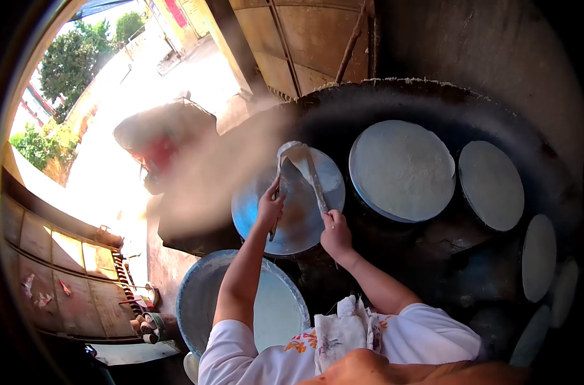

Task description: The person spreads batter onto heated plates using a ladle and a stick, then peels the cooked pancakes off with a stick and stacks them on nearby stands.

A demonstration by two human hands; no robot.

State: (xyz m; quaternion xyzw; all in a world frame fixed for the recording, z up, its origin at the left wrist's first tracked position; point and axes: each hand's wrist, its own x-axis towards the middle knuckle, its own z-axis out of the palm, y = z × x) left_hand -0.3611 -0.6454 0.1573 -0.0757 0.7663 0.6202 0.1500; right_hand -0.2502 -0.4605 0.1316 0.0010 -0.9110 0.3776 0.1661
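A round metal pan (298,199) lies in front of me, its surface partly bare, with a whitish patch near its far right edge. My left hand (271,204) is closed around the handle of a ladle-like tool (285,152) whose pale-coated head is over the pan's far edge. In my right hand (335,236) is a long flat stick (316,183), coated whitish, its far end close to the ladle head. Whether the two tools touch, I cannot tell. Below my left forearm stands a large blue-rimmed tub (188,301) holding pale liquid.
Several round pans covered in white, such as the large one (402,170) and a smaller one (492,185), curve along the right on a dark round stove. Steam drifts at left centre. A wooden door (305,45) stands behind; a bucket (160,326) sits lower left.
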